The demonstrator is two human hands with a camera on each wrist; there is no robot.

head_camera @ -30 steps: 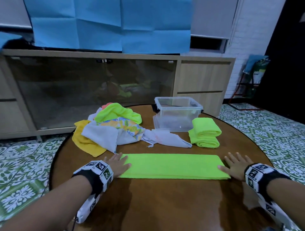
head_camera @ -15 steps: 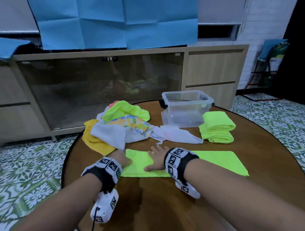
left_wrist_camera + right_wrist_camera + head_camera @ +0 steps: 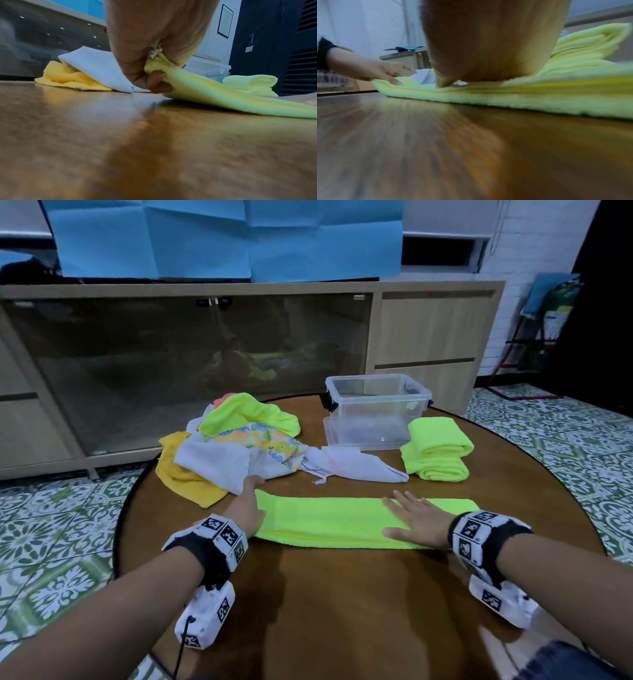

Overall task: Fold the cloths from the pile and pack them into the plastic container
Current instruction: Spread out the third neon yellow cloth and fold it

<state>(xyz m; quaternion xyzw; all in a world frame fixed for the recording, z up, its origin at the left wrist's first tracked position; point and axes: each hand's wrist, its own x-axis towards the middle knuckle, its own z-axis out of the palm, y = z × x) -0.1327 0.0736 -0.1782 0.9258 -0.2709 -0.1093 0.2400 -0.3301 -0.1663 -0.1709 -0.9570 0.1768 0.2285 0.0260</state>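
A long neon-green cloth (image 3: 325, 522), folded into a strip, lies across the near side of the round wooden table (image 3: 342, 611). My left hand (image 3: 248, 508) pinches its left end; the left wrist view shows thumb and fingers curled round the green cloth (image 3: 197, 88). My right hand (image 3: 416, 520) lies flat, fingers spread, on the strip's right part, pressing the green cloth (image 3: 522, 100). Behind lies the pile of cloths (image 3: 236, 446): yellow, white, patterned and green. The clear plastic container (image 3: 376, 409) stands empty at the back. Two folded green cloths (image 3: 436, 448) are stacked to its right.
A white cloth (image 3: 352, 467) trails from the pile toward the container. A wooden cabinet with glass doors (image 3: 191, 354) stands behind the table, blue paper (image 3: 222, 237) above it. Green patterned floor tiles (image 3: 51, 525) surround the table.
My right hand swept from the strip's right end to its left part, then back rightward along it. My left hand stayed at the left end.
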